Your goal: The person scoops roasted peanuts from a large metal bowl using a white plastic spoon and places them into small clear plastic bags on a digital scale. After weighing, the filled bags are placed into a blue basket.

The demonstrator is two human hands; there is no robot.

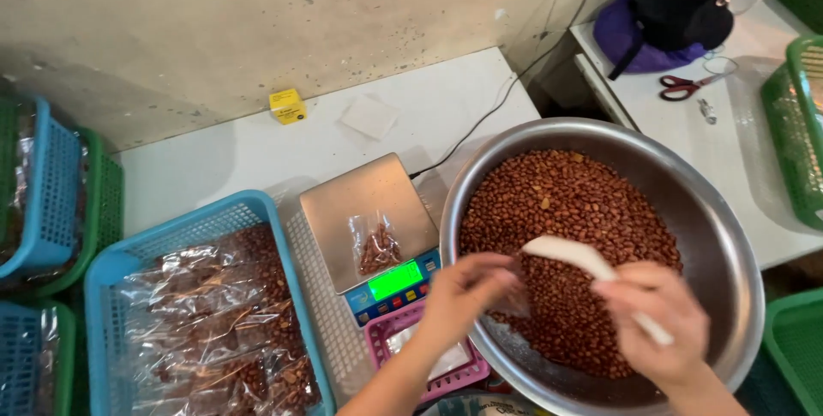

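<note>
One scoop (591,272) (right hand (660,323)); one bowl (729,236)

Stained beige wall (257,13), white table (257,150) against it, second white table (729,141) at right

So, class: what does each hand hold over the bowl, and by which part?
Right hand grips the white scoop by its handle. Left hand pinches a small clear bag by its top, blurred.
</note>
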